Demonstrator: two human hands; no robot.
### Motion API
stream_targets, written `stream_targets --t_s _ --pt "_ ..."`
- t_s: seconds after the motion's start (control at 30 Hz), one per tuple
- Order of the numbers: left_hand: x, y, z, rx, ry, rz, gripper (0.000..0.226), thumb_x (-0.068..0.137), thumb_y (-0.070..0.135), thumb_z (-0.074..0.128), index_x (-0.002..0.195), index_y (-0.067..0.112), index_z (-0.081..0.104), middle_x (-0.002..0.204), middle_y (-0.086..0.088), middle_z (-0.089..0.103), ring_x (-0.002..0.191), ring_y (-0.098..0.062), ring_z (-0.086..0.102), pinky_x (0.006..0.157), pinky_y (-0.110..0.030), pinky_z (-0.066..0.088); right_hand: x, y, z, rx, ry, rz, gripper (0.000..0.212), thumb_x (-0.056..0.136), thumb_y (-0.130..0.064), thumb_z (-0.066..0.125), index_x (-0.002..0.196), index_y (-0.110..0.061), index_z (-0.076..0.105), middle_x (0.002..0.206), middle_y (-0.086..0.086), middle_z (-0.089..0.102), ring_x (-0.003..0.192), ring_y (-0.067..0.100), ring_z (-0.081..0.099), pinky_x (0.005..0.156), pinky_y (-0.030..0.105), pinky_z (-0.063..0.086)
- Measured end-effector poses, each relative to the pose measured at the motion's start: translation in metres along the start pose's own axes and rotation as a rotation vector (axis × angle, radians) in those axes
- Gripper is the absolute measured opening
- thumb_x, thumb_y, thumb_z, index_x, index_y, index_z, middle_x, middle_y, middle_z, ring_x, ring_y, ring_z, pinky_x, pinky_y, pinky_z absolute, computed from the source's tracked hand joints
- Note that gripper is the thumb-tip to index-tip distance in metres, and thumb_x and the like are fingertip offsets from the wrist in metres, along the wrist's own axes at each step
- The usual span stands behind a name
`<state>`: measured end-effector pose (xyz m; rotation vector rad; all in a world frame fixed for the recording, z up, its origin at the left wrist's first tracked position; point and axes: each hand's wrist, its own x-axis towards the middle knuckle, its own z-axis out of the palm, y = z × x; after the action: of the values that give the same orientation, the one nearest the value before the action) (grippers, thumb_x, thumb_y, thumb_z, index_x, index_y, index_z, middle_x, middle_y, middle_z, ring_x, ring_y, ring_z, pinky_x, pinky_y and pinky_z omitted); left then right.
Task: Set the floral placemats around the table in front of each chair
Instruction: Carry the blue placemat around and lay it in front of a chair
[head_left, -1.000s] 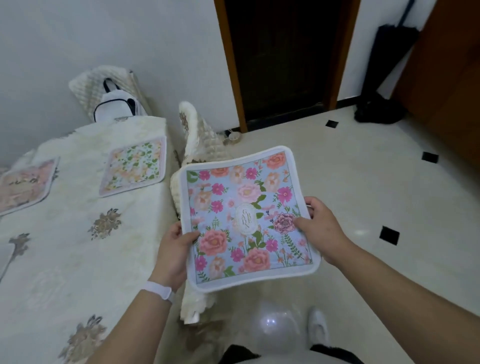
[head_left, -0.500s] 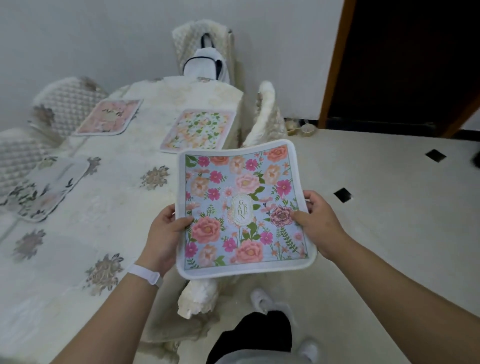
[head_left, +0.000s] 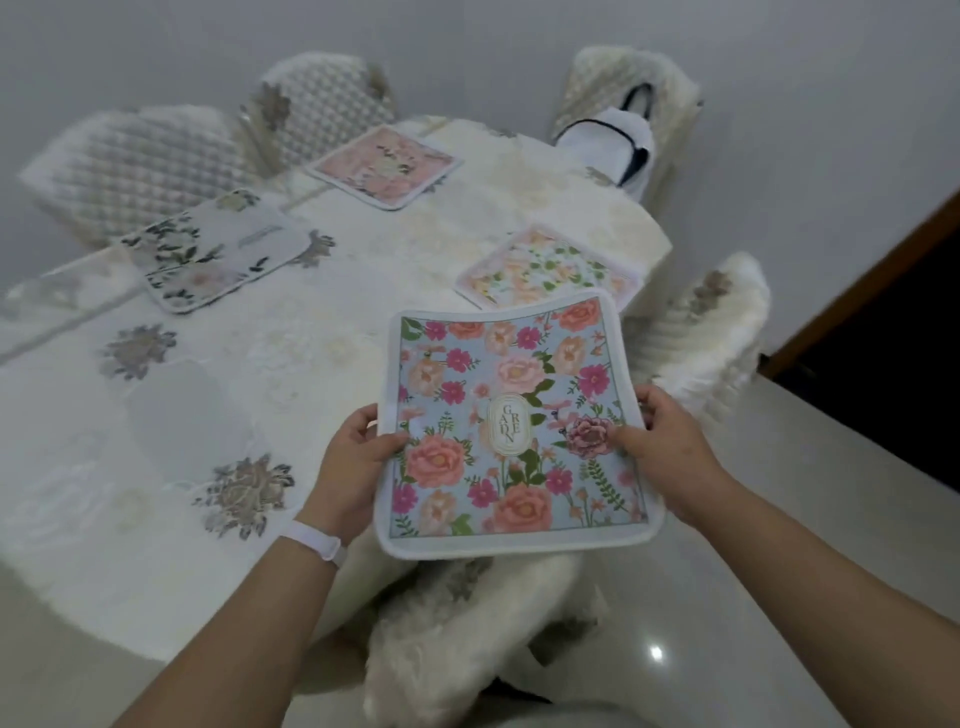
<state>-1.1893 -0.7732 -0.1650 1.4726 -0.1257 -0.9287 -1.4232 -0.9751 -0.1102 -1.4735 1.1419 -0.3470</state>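
**Blue floral placemat held in both hands over the bench edge**

A person holds a blue floral placemat (head_left: 514, 415) in the air above the near right edge of a bench (head_left: 156, 467) covered in a cream cloth. The left hand (head_left: 358, 457) grips the mat's left border with the thumb on top. The right hand (head_left: 670, 457) pinches the right border the same way. The mat bows slightly between them and appears lifted clear of the cloth.

Three mats already lie flat on the bench: a pink placemat (head_left: 384, 166) at the far side, a grey leaf-print placemat (head_left: 213, 249) to the left, and a green-and-peach placemat (head_left: 545, 270) just beyond the held one.

The likely risks are these. Set down too far forward, the blue mat would overlap the green-and-peach one. Set too close to the edge, it could overhang and slide off onto the fluffy chair (head_left: 467, 623) below. If one hand lets go first, the soft mat may fold.

Open cloth lies to the left of the held mat. A second fluffy chair (head_left: 711, 343) stands close on the right.
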Motion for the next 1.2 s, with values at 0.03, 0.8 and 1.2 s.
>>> stream_targets --t_s 0.03,0.8,1.2 --pt "0.002 0.002 -0.007 -0.009 0.023 0.004 0.036 0.091 0.000 0.062 0.125 0.003 0.052 0.108 -0.025 0.070 0.092 -0.047 0.069 0.080 -0.064 0.055 0.009 -0.005 0.008 -0.022 -0.023 -0.004 0.029 0.088 -0.005 0.068 0.111 -0.017 0.056 0.103 0.007 0.070 0.070 0.021 0.075 0.061 0.044 0.062" --pt "0.035 -0.039 -0.085 -0.117 0.704 -0.091 0.017 0.094 0.001 0.057 0.099 0.017 0.061 0.110 -0.014 0.071 0.099 -0.035 0.069 0.087 -0.054 0.056 0.178 -0.019 0.190 -0.413 -0.585 -0.074 0.026 0.088 -0.021 0.069 0.108 -0.023 0.053 0.094 -0.004 0.067 0.081 0.017 0.068 0.061 0.038 0.060" --pt "0.052 -0.066 -0.090 -0.064 0.730 -0.153 0.024 0.093 -0.003 0.054 0.100 0.018 0.063 0.100 -0.005 0.072 0.092 -0.028 0.071 0.078 -0.043 0.058 0.218 0.016 0.212 -0.662 -0.610 -0.162 0.025 0.092 -0.019 0.059 0.115 -0.020 0.051 0.102 0.003 0.065 0.079 0.023 0.067 0.063 0.043 0.062"
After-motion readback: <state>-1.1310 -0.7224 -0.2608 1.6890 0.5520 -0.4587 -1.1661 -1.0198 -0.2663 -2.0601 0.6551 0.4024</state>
